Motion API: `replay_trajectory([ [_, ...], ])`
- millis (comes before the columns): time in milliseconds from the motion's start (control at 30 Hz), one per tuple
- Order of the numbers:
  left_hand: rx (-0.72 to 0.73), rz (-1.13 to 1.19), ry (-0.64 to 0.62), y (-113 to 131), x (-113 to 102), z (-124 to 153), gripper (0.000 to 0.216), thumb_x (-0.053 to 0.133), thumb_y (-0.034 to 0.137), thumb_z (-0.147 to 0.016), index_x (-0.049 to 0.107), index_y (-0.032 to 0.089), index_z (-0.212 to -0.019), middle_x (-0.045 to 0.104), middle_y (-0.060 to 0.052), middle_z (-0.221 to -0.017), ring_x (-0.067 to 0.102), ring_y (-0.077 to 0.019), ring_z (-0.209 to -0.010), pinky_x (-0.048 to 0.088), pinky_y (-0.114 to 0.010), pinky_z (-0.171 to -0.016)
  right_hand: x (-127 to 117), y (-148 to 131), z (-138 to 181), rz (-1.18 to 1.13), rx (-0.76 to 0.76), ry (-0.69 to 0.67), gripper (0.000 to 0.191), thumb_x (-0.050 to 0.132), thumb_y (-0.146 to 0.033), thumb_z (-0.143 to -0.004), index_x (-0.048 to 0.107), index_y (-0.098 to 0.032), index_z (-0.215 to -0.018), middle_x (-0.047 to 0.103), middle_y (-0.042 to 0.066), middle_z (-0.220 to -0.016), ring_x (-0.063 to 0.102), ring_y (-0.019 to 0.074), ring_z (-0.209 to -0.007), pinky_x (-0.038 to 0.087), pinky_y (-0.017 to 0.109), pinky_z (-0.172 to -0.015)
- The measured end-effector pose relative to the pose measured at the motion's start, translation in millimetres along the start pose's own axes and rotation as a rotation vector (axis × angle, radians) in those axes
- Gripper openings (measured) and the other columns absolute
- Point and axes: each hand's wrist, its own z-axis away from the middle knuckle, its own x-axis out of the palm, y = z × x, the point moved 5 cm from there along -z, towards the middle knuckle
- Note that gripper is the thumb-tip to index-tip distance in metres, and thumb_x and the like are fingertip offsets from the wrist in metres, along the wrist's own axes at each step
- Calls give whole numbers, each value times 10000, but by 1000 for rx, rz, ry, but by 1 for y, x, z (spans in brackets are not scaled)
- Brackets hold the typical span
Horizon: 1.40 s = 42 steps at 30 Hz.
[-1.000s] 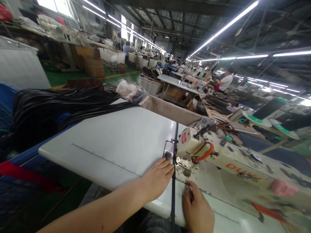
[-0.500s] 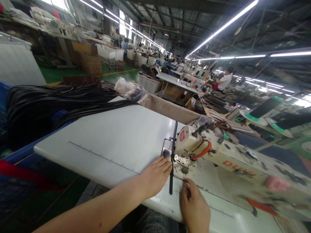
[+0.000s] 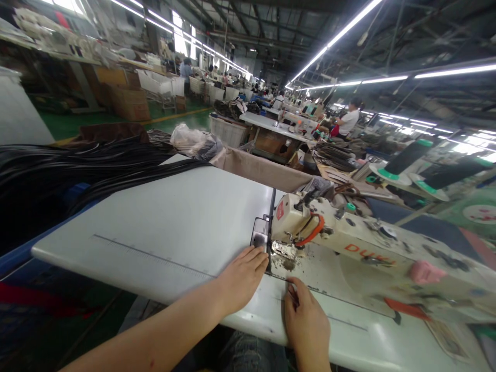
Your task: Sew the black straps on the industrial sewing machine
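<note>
Strap (image 3: 273,198), narrow and black, in the head view: lies over the pale sewing table (image 3: 155,212), along the left side of the head of the industrial sewing machine (image 3: 372,253), and runs down past the metal presser-foot parts (image 3: 284,249) to the left fingertips. Cannot see how much of the near end lies under those fingers.

Left hand (image 3: 244,276) palm down, fingers straight, close together and unclosed, tips against the strap beside the shiny metal cover plate (image 3: 259,235); resting on top, with no grip around anything. Right hand (image 3: 308,318) near the table's front edge, to the right of the strap and apart from it, fingers curled, thumb and forefinger almost meeting. Something small and dark in that gap; cannot tell what, or whether gripped.

On the machine, an orange guard (image 3: 314,230) at the head and a pink object (image 3: 426,272) on the arm. To the left, a thick bundle of black strips (image 3: 143,173), partly over the table's far edge. Behind the machine, cones of black thread (image 3: 408,157); farther back, a person in a white top (image 3: 350,124).
</note>
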Motion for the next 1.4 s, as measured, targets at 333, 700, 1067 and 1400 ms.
replay_trajectory([
  [333, -48, 14, -79, -6, 11, -8, 468, 398, 165, -1063, 558, 103, -1498, 525, -98, -1610, 428, -264, -1528, 228, -411, -1301, -4, -7, 0, 4, -69, 58, 313, 473, -194, -952, 683, -212, -1184, 785, 39, -927, 731, 202, -764, 494, 287, -665],
  [700, -139, 129, -227, -22, 5, -25, 532, 442, 75, -985, 543, 178, -1497, 560, -80, -1580, 400, -326, -1536, 289, -591, -1284, -9, -12, -1, 7, -64, 67, 308, 487, -156, -915, 667, -209, -1159, 785, 41, -927, 732, 202, -763, 479, 287, -647],
  [1067, -209, 126, -242, -23, 1, -28, 551, 449, 53, -969, 560, 192, -1490, 556, -91, -1570, 365, -373, -1540, 276, -650, -1288, -13, -15, -1, 22, -81, 110, 312, 485, -154, -900, 670, -206, -1147, 785, 44, -929, 734, 205, -758, 490, 292, -663],
  [1400, -237, 412, -69, -72, 14, -60, 397, 530, 60, -921, 701, 162, -1265, 663, -131, -1331, 630, -262, -1266, 502, -440, -1175, -8, -12, 1, -5, -33, 42, 313, 500, -165, -907, 666, -214, -1168, 782, 39, -935, 728, 218, -785, 474, 303, -667],
])
